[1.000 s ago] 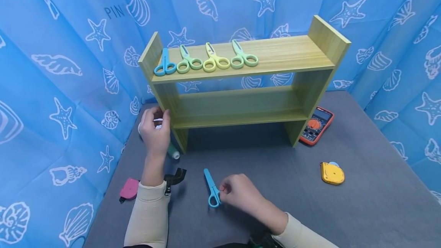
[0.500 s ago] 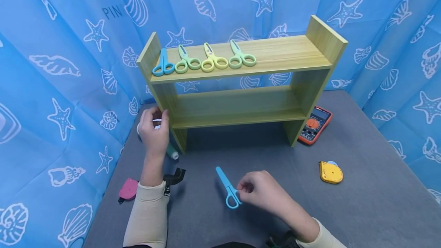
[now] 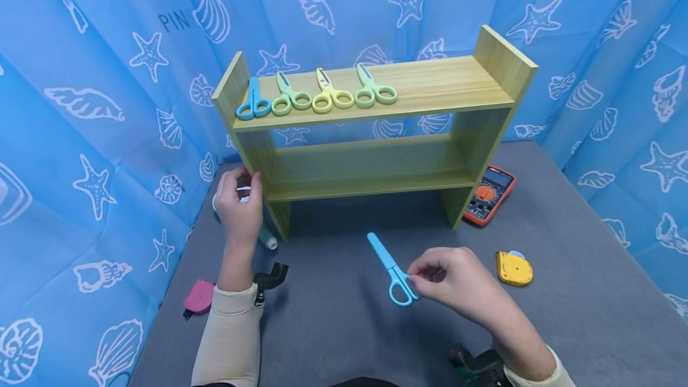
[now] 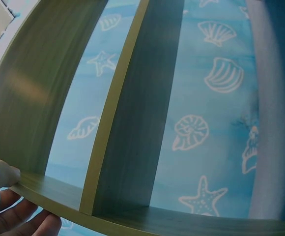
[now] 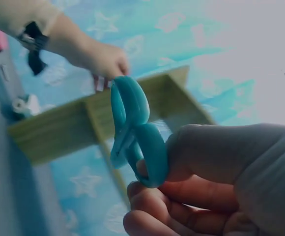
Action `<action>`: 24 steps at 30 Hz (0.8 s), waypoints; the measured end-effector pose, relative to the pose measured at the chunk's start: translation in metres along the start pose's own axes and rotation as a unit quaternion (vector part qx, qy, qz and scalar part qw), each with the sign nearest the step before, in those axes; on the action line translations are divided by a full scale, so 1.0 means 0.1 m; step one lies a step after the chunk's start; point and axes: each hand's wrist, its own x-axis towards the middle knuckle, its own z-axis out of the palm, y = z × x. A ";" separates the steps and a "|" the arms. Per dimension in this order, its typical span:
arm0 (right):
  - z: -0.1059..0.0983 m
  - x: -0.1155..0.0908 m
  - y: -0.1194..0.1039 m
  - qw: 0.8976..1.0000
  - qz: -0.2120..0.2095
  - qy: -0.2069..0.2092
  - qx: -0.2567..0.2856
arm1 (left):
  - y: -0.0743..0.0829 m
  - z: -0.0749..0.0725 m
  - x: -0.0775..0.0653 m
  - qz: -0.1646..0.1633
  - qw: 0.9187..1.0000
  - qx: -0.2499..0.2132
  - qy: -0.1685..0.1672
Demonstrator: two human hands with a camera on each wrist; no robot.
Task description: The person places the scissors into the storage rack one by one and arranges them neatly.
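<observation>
My right hand pinches a pair of light blue scissors by one handle loop, above the table with the covered blade pointing away. In the right wrist view the thumb and fingers close on a loop of the blue scissors' handle. My left hand grips the left side panel of a two-tier wooden shelf, thumb and fingers on either side of the panel's edge. Along the top board lie a blue pair of scissors, green scissors, yellow scissors and another green pair.
A red-rimmed multimeter lies by the shelf's right foot. Nearer on the right is a yellow tape measure. A pink tape measure sits at the left, and a green tube lies beside the shelf's left foot. A patterned blue curtain surrounds the table.
My right hand has lifted the light blue scissors off the table and carried them to the right and toward the shelf. The left hand keeps its grip on the shelf's side.
</observation>
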 end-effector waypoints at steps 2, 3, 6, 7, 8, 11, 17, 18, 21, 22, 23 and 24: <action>-0.09 -0.02 -0.03 1.000 -0.004 0.020 -0.001 | 0.00 0.00 0.00 0.002 1.000 0.004 -0.002; -0.14 -0.03 -0.05 1.000 -0.007 0.029 -0.002 | 0.00 0.00 0.00 0.002 1.000 0.006 0.000; -0.30 -0.06 -0.07 0.999 -0.012 0.048 -0.007 | 0.03 0.00 0.00 0.005 1.000 0.014 0.001; -0.36 -0.06 -0.08 0.998 -0.014 0.055 -0.012 | 0.05 0.00 0.01 0.006 1.000 0.014 0.002; -0.42 -0.07 -0.09 0.998 -0.016 0.061 -0.017 | 0.09 0.00 0.01 0.005 1.000 0.013 0.004; -0.61 -0.07 -0.10 0.996 -0.028 0.080 -0.031 | 0.23 0.00 0.03 0.000 1.000 0.002 0.006; -0.95 -0.04 -0.19 0.989 -0.071 0.121 -0.049 | 0.26 -0.01 0.03 -0.013 1.000 0.004 0.003; -1.01 -0.03 -0.22 0.988 -0.075 0.128 -0.048 | 0.21 0.00 0.02 -0.014 1.000 0.007 0.002; -1.17 0.02 -0.32 0.984 -0.072 0.150 -0.056 | 0.07 0.01 0.01 -0.014 1.000 0.010 -0.001; -1.23 0.05 -0.35 0.984 -0.072 0.155 -0.058 | 0.04 0.01 0.01 -0.013 1.000 0.008 -0.002; -1.28 0.08 -0.38 0.983 -0.068 0.159 -0.062 | 0.01 0.00 0.01 -0.012 1.000 0.006 -0.002; -1.33 0.11 -0.42 0.982 -0.061 0.165 -0.066 | 0.00 0.00 0.01 -0.009 1.000 0.005 -0.003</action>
